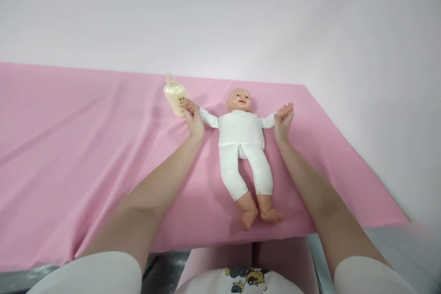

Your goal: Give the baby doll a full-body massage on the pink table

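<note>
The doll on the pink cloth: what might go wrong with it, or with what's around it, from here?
The bottle is right beside the person's left hand, so a sideways move could knock it.

The doll's feet lie close to the cloth's near edge; a tug towards the person might bring them over it.

With the left and right hands gripping the doll's two hands, uneven pulling could twist it.
</note>
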### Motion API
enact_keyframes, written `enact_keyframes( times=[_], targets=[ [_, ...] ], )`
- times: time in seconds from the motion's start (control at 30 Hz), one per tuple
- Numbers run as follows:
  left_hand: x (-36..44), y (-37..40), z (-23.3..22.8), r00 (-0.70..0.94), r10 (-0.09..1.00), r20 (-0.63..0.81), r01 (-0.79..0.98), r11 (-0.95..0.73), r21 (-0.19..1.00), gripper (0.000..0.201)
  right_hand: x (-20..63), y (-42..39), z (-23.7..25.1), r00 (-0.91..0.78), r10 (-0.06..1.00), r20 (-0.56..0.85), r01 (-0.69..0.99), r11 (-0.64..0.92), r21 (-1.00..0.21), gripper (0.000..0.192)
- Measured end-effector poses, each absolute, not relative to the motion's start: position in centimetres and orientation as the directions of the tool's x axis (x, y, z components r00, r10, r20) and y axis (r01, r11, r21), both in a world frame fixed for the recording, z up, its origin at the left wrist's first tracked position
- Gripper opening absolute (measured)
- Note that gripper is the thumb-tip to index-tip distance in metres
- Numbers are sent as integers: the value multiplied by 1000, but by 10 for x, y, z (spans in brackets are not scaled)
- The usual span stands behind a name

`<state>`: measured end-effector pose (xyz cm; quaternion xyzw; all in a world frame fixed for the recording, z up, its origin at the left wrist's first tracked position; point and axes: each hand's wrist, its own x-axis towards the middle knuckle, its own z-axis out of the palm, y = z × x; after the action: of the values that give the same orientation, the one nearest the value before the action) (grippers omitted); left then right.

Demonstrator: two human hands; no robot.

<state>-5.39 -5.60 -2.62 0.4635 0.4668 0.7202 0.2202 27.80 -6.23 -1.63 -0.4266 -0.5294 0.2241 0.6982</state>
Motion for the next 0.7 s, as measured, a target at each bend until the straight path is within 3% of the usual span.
enact_keyframes(
  times=[0.07, 0.23, 0.33, 0.43, 0.7],
  targets=[
    [-45, -64, -20, -421, 737, 529, 205, -491, 847, 61, 273, -68, -12, 229, 752, 618, 203, 584, -786, 84],
    [-30, -81, -11, -76, 685, 724, 458, -621, 636, 55, 265, -78, -9, -13, 730, 683, 437, 619, -653, 68],
    [-26, -84, -8, 130, 689, 713, 581, -636, 508, 48, 263, -80, -9, -178, 714, 677, 531, 649, -545, 57],
    [-22, -83, -5, 330, 716, 615, 647, -646, 405, 46, 260, -79, -10, -301, 714, 633, 570, 666, -481, 59],
    [-20, -84, -5, 351, 716, 604, 672, -641, 369, 48, 260, -79, -11, -302, 731, 612, 556, 656, -510, 64]
  ],
)
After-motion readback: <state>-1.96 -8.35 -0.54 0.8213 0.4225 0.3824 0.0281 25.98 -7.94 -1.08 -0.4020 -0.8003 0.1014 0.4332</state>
